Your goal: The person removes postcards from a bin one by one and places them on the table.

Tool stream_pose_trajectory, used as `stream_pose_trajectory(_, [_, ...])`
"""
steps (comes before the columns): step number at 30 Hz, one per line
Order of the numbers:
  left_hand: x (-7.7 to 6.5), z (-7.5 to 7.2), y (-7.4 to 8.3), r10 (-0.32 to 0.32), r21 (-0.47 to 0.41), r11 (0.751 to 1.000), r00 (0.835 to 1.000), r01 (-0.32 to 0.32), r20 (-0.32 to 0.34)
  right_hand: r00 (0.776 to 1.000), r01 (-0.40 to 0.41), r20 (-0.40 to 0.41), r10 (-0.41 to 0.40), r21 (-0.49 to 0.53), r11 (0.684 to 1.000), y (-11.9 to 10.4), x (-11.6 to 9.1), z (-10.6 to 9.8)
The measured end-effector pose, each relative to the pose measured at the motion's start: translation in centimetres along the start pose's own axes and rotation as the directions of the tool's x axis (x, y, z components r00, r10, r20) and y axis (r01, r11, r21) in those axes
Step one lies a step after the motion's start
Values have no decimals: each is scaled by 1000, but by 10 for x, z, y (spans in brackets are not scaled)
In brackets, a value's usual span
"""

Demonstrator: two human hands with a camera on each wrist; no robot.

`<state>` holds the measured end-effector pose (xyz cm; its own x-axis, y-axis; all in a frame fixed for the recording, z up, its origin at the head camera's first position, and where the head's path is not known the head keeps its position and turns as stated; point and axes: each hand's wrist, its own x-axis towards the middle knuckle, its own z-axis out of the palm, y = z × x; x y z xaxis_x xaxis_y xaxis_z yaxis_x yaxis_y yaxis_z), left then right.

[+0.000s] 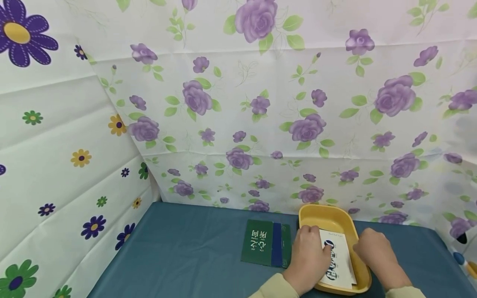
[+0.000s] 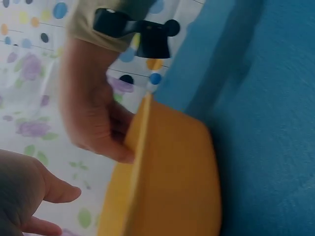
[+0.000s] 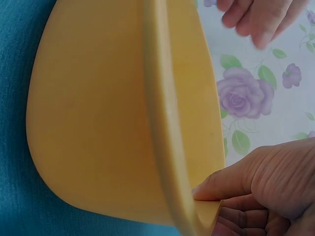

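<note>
A yellow plastic tray point(image 1: 337, 213) sits near the table's back right. Inside it lie white cards point(image 1: 343, 256) with dark printed lettering. My right hand point(image 1: 378, 252) grips the tray's right rim; the right wrist view shows the thumb inside the wall and the fingers curled outside. Over the tray's left side is my left hand point(image 1: 310, 258), its thumb above the cards. In the left wrist view that left hand point(image 2: 29, 196) has thumb and finger spread, with nothing between them.
Left of the tray, a green card point(image 1: 257, 242) with white characters lies flat, overlapping a blue strip point(image 1: 277, 244) and another green piece. Flowered sheets point(image 1: 223, 124) rise behind and beside the blue-green table point(image 1: 186, 248).
</note>
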<state>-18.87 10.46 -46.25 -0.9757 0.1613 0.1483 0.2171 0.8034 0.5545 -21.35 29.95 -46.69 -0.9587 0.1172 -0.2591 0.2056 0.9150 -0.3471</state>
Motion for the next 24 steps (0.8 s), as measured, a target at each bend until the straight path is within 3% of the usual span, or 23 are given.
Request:
stream_pose_trajectory(9, [2,29,3,-63,71,996,987,53,146,1000,3,2,-3,-9,1000,1,-2,-1])
stream_pose_trajectory(17, [5,46,4,-52,249,968,984,8,172,1000,14,-18,-15,-16,1000,1,-1,-1])
stream_pose_trajectory(24, [10,57,11,-200,299,944,961,137,193,1000,14,-17,-15,-24,1000,2,0,0])
